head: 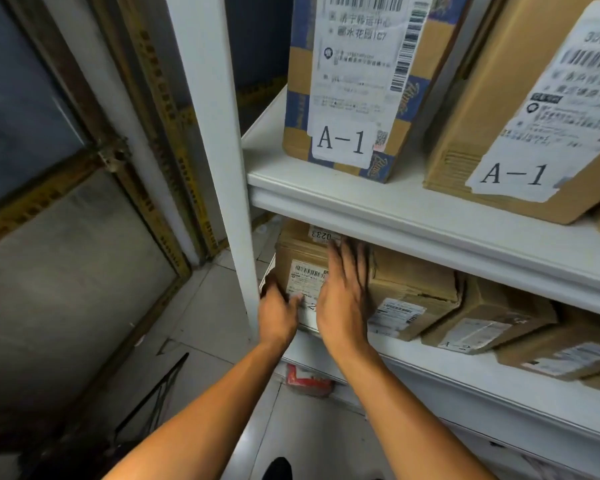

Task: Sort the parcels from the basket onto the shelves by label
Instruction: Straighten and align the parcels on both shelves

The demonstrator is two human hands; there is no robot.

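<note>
Parcel (303, 268) sits at the left end of the second shelf (430, 362), label face outward, long axis seemingly running back into the shelf. Left hand (278, 313) pinches its lower front corner; right hand (343, 292) lies flat against the front, fingers straight. A crooked push could jam it against the white post (222, 133) or the next box (413, 292)
</note>
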